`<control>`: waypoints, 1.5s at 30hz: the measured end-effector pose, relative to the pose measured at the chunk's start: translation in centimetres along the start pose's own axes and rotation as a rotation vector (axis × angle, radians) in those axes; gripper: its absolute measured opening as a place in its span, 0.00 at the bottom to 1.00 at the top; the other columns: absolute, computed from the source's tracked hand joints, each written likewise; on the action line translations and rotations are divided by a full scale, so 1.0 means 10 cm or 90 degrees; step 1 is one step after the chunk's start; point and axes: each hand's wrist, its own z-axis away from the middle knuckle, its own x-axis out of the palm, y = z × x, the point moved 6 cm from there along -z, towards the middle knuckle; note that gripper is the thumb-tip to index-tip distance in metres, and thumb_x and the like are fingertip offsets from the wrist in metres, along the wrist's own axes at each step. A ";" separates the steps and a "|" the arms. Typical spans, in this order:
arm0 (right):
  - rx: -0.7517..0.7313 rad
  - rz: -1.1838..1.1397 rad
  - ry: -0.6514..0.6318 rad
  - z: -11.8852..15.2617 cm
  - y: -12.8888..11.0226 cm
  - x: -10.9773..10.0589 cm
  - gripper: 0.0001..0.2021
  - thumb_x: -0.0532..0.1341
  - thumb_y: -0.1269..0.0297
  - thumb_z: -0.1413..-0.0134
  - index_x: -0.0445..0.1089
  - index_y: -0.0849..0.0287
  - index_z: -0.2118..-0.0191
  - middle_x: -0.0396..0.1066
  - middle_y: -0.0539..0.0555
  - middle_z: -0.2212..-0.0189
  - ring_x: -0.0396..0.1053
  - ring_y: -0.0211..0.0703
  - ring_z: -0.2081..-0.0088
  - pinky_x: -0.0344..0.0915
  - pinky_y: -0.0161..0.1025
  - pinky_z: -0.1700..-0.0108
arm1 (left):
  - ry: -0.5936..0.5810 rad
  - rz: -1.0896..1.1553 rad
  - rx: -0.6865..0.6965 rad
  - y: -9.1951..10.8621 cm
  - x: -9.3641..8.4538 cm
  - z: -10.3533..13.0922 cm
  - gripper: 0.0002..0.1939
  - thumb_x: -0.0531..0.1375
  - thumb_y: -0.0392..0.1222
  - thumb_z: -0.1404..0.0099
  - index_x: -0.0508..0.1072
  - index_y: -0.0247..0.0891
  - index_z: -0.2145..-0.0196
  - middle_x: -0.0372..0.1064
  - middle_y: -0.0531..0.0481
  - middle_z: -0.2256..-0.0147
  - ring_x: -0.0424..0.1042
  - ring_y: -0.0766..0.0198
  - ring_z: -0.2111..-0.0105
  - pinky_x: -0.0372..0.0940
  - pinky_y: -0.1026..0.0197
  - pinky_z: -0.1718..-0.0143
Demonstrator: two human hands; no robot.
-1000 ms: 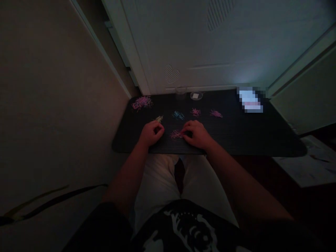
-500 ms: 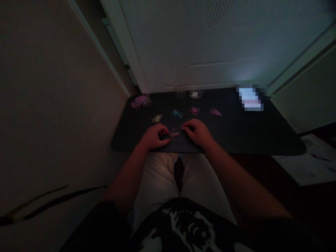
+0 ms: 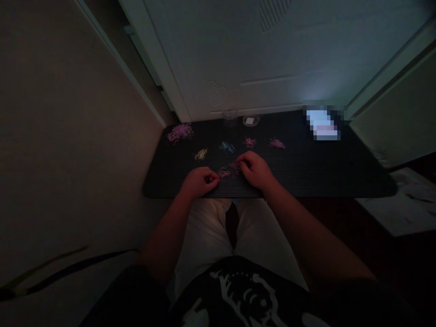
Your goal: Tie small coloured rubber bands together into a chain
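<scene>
Pink strands (image 3: 225, 173) near front edge (image 3: 306, 197); tabletop (image 3: 327, 170) extends rightward.

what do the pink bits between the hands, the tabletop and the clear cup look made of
Pink bits: perhaps rubber or plastic; thin strands, finish unclear. Tabletop: probably laminate, fairly matte, with fine grain lines. Clear cup: smooth-looking plastic or glass; the background shows through.

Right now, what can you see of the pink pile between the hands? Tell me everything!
The pink pile is a loose tangle of thin strands, maybe rubber bands; too dark to be sure. It lies in two clumps on the dark tabletop, near the front edge. The left hand and right hand seem to touch its sides.
</scene>
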 end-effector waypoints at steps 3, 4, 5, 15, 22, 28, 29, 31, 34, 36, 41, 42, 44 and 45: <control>0.008 -0.007 0.003 0.00 0.01 0.00 0.08 0.54 0.73 0.50 0.69 0.59 0.67 0.68 0.54 0.69 0.65 0.43 0.65 0.62 0.40 0.60 | -0.009 -0.008 0.000 0.01 0.01 0.00 0.08 0.59 0.41 0.43 0.77 0.39 0.69 0.66 0.53 0.76 0.63 0.69 0.75 0.56 0.65 0.72; 0.008 -0.010 0.003 0.00 0.01 0.00 0.08 0.54 0.73 0.50 0.69 0.59 0.67 0.68 0.54 0.69 0.65 0.43 0.65 0.62 0.40 0.60 | -0.014 -0.011 -0.002 0.01 0.02 0.00 0.07 0.59 0.41 0.43 0.76 0.38 0.70 0.66 0.52 0.76 0.63 0.69 0.75 0.56 0.65 0.72; 0.008 -0.013 0.003 0.00 0.01 0.00 0.08 0.54 0.73 0.50 0.69 0.59 0.67 0.68 0.54 0.68 0.65 0.43 0.65 0.62 0.40 0.60 | -0.018 -0.012 -0.004 0.01 0.02 0.00 0.07 0.59 0.41 0.43 0.76 0.38 0.70 0.66 0.52 0.76 0.62 0.69 0.75 0.56 0.65 0.72; 0.022 -0.028 0.001 0.00 0.00 0.01 0.06 0.55 0.73 0.50 0.68 0.58 0.68 0.67 0.52 0.70 0.64 0.41 0.66 0.61 0.39 0.63 | 0.020 0.219 -0.092 -0.03 -0.07 -0.09 0.13 0.49 0.46 0.35 0.63 0.36 0.72 0.60 0.54 0.76 0.59 0.69 0.75 0.56 0.66 0.73; 0.027 -0.065 0.011 -0.01 0.00 0.00 0.04 0.58 0.70 0.52 0.68 0.59 0.68 0.66 0.51 0.72 0.64 0.39 0.68 0.61 0.37 0.65 | 0.008 0.230 -0.035 0.13 0.05 -0.44 0.12 0.47 0.44 0.35 0.60 0.36 0.74 0.58 0.55 0.76 0.58 0.69 0.74 0.56 0.66 0.72; 0.006 -0.066 -0.018 0.00 -0.03 0.04 0.12 0.59 0.70 0.51 0.68 0.59 0.57 0.67 0.51 0.70 0.64 0.39 0.67 0.62 0.38 0.62 | 0.031 0.193 -0.012 0.20 0.17 -0.52 0.12 0.47 0.43 0.34 0.62 0.36 0.72 0.61 0.54 0.75 0.61 0.68 0.74 0.56 0.64 0.71; 0.000 -0.057 -0.027 0.00 -0.04 0.05 0.12 0.59 0.70 0.50 0.69 0.58 0.57 0.67 0.52 0.69 0.64 0.39 0.66 0.62 0.38 0.62 | 0.028 0.195 -0.010 0.20 0.19 -0.51 0.12 0.48 0.44 0.34 0.63 0.36 0.71 0.62 0.54 0.75 0.61 0.68 0.74 0.56 0.64 0.71; -0.011 -0.038 -0.042 0.00 -0.06 0.07 0.08 0.58 0.70 0.48 0.70 0.58 0.61 0.68 0.52 0.69 0.65 0.40 0.66 0.61 0.39 0.61 | 0.016 0.206 -0.013 0.20 0.22 -0.48 0.12 0.48 0.46 0.34 0.64 0.36 0.69 0.63 0.54 0.75 0.63 0.68 0.74 0.57 0.64 0.72; -0.015 -0.030 -0.037 0.00 -0.06 0.05 0.05 0.57 0.69 0.47 0.70 0.58 0.68 0.69 0.52 0.71 0.65 0.40 0.67 0.61 0.39 0.61 | 0.014 0.220 -0.024 0.20 0.22 -0.46 0.12 0.50 0.47 0.35 0.66 0.36 0.68 0.65 0.53 0.75 0.64 0.68 0.74 0.58 0.65 0.72; -0.006 -0.033 -0.026 0.00 -0.06 0.03 0.05 0.57 0.69 0.47 0.70 0.58 0.69 0.69 0.52 0.72 0.65 0.40 0.67 0.61 0.39 0.62 | 0.021 0.222 -0.026 0.20 0.22 -0.46 0.12 0.50 0.47 0.35 0.67 0.36 0.68 0.66 0.53 0.74 0.64 0.68 0.74 0.58 0.65 0.72; -0.003 -0.046 -0.021 0.00 -0.07 0.01 0.06 0.57 0.68 0.47 0.71 0.58 0.69 0.70 0.52 0.71 0.66 0.40 0.67 0.62 0.39 0.62 | 0.044 0.241 -0.038 0.18 0.21 -0.46 0.12 0.51 0.47 0.35 0.67 0.36 0.68 0.66 0.53 0.74 0.65 0.68 0.75 0.59 0.65 0.73; -0.003 -0.047 -0.020 0.00 -0.08 0.01 0.06 0.57 0.69 0.47 0.71 0.58 0.69 0.70 0.53 0.71 0.66 0.40 0.67 0.62 0.39 0.62 | 0.044 0.245 -0.038 0.18 0.21 -0.45 0.12 0.51 0.47 0.35 0.67 0.36 0.68 0.66 0.53 0.75 0.65 0.68 0.75 0.59 0.65 0.74; 0.000 -0.047 -0.016 0.00 -0.08 0.00 0.06 0.57 0.68 0.46 0.71 0.58 0.69 0.70 0.53 0.71 0.67 0.40 0.66 0.62 0.39 0.62 | 0.044 0.246 -0.034 0.18 0.20 -0.45 0.12 0.51 0.47 0.36 0.67 0.36 0.68 0.65 0.54 0.75 0.65 0.68 0.76 0.59 0.65 0.74; 0.002 -0.047 -0.015 0.00 -0.08 0.00 0.06 0.57 0.68 0.46 0.72 0.58 0.69 0.70 0.53 0.71 0.67 0.40 0.66 0.62 0.39 0.62 | 0.047 0.245 -0.032 0.18 0.20 -0.44 0.11 0.51 0.46 0.36 0.67 0.36 0.68 0.65 0.54 0.75 0.65 0.68 0.76 0.59 0.66 0.74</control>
